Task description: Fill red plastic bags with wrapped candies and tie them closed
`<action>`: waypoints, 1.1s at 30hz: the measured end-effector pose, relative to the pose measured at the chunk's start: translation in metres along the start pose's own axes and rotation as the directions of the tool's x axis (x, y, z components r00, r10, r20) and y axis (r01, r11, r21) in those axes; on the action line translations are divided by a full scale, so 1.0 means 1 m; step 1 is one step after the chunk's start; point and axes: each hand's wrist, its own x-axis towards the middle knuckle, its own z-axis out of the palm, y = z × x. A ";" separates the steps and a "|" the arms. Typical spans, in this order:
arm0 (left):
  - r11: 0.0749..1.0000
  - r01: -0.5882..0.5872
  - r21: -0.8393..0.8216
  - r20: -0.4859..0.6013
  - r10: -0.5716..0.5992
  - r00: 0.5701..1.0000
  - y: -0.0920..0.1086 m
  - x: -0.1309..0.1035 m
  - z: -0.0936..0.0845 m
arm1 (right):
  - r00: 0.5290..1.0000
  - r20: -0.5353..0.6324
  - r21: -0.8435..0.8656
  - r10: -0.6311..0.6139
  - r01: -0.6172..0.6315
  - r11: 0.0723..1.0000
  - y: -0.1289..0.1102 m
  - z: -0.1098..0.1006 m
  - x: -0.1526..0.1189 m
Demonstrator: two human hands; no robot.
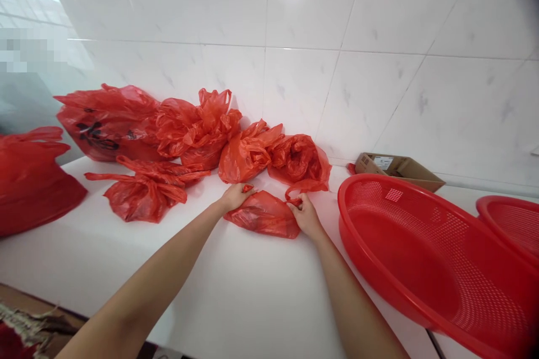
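A red plastic bag [266,214] with something inside it rests low on the white table [252,291], in the middle of the head view. My left hand [236,197] is closed on the bag's upper left corner. At its upper right, my right hand [306,215] pinches a handle between thumb and fingers. What the bag contains cannot be made out through the plastic. Just behind it sit a crumpled red bag [248,151] and a red bag with a bunched, open-looking top [300,160].
More red bags stand to the left: a tied one [145,193], a large one with black print [109,123] and one at the edge [33,185]. On the right are a big red perforated basket [404,258], another basket [514,224] and a cardboard box [398,170]. Tiled wall [236,5] rises behind.
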 end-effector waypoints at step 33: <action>0.970 0.062 0.234 -0.062 -0.049 0.997 -0.008 -0.011 0.010 | 0.993 -0.105 -0.635 0.062 -0.115 0.764 -0.022 -0.001 -0.011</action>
